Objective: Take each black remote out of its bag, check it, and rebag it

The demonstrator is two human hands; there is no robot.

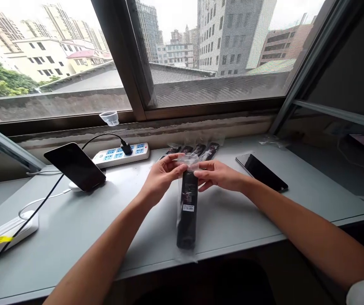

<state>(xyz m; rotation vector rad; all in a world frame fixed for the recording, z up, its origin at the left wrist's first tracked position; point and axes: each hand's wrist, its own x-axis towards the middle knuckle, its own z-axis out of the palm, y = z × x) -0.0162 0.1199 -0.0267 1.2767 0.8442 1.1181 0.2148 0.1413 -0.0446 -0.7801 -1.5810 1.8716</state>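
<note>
A long black item (187, 220) with a small white label lies in a clear plastic bag (179, 203), pointing toward the table's front edge. My left hand (166, 171) pinches the bag's far end from the left, thumb and fingers together. From the right, my right hand (215, 174) grips the same end of the bag, close to the top of the black item. Behind my hands lie several similar dark items in clear bags (212, 150), partly covered by my fingers.
On the grey table (233, 220), a black phone (261, 171) lies to the right. At the left are a tablet on a stand (74, 165), a power strip (118, 155), another white strip (7, 239) and cables. A clear cup (109, 118) sits by the window.
</note>
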